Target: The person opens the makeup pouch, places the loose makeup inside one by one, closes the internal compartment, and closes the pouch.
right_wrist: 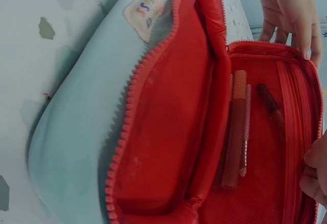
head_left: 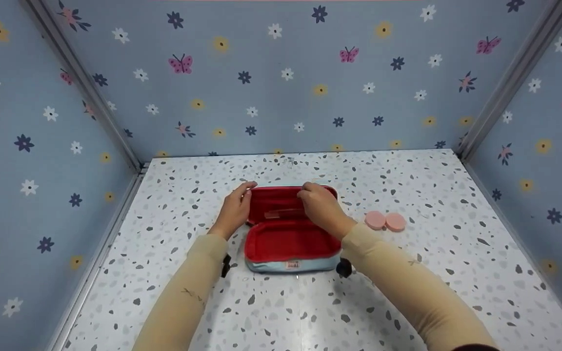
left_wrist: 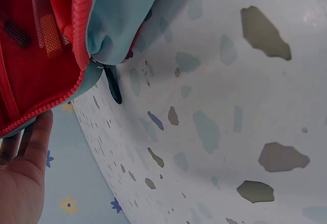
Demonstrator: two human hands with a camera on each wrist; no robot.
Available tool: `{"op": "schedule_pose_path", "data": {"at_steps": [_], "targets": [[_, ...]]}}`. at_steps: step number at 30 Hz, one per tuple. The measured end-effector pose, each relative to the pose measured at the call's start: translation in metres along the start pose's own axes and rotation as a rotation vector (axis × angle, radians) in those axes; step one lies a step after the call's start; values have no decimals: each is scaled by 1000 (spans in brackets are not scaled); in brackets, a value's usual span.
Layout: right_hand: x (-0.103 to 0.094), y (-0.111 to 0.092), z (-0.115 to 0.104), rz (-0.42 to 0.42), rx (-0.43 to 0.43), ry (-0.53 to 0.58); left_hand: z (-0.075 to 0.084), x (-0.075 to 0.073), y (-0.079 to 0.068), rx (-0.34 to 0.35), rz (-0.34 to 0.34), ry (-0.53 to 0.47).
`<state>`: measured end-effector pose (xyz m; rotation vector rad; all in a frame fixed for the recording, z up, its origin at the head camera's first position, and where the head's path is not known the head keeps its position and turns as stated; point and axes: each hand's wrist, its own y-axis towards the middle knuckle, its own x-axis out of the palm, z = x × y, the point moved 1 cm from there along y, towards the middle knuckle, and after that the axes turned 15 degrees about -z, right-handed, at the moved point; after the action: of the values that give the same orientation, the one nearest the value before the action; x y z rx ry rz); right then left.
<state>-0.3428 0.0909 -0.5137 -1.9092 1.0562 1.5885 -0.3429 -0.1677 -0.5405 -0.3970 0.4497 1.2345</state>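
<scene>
Your pencil case (head_left: 317,265) lies spread open near the middle of the table (head_left: 281,307), a little nearer its left edge than its right, with the lid toward the far edge but well apart from it. Your left hand (head_left: 232,208) is at the lid's far left corner, fingers partly bent and passing behind it, the thumb at its front – a light hold. Your right hand (head_left: 323,205) is more tightly closed: its fingers and thumb pinch the lid's far rim, right of the middle, and the forearm crosses in front of the case's right end.

The case is light blue outside and red inside, and a small label (head_left: 292,264) sits on its front side. The bottom half shows bare red lining. In the lid, you have a few slim pens (right_wrist: 235,132) and a dark-tipped stick (right_wrist: 267,97) behind red mesh. A dark zipper pull (left_wrist: 113,85) hangs by the hinge at the left end.

Two pink discs (head_left: 385,221) lie just right of the case, side by side, well in from the table's right edge. Past the far edge – a pale blue wall (head_left: 281,63) with flowers and butterflies. You wear cream sleeves (head_left: 178,292).
</scene>
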Motion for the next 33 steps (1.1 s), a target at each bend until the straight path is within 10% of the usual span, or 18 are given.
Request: {"op": "schedule_pose_path", "data": {"at_steps": [33], "targets": [[-14,-34,33,58,92,52,0,1,2,-10,1,-4]]}}
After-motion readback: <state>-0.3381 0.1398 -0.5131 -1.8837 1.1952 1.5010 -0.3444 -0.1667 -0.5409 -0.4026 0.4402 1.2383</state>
